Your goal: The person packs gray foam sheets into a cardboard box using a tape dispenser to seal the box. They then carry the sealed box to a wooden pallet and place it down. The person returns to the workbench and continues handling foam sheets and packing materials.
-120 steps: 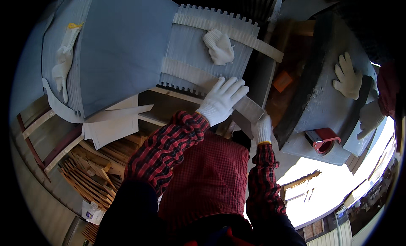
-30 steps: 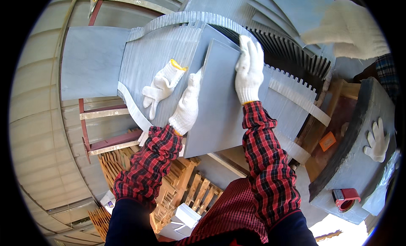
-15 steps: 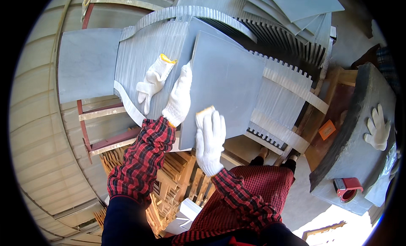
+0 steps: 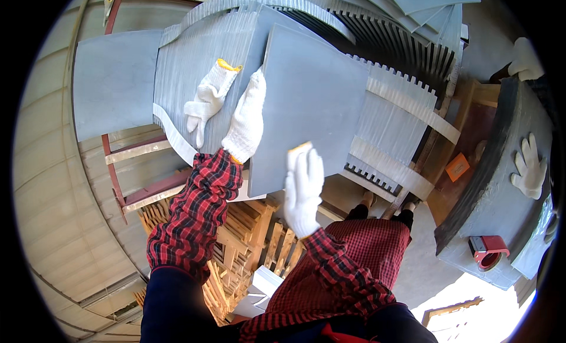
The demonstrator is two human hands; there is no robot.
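A large smooth grey sheet (image 4: 312,107) leans over a rack of many thin grey sheets standing on edge. My left hand (image 4: 244,119), in a white knit glove, is closed on the left edge of this sheet; its fingertips are partly hidden. By the sheet's lower edge, my gloved right hand (image 4: 304,192) has its fingers stretched over a white knit pad (image 4: 298,151) with a yellow edge, like a folded glove. A loose white glove (image 4: 207,101) with a yellow cuff lies on the sheet edges left of my left hand.
A bare grey panel (image 4: 115,83) stands at far left. Slotted pale strips (image 4: 392,172) hold more sheets at right. A dark-edged grey stack (image 4: 471,207) carries a red tape dispenser (image 4: 488,251) and a white glove (image 4: 529,167). Wooden slats (image 4: 259,231) lie below. Another person's gloved hand (image 4: 525,60) shows at upper right.
My right hand has moved up and right with the white pad. My left hand keeps its place on the sheet's edge. Another person's gloved hand has appeared at upper right.
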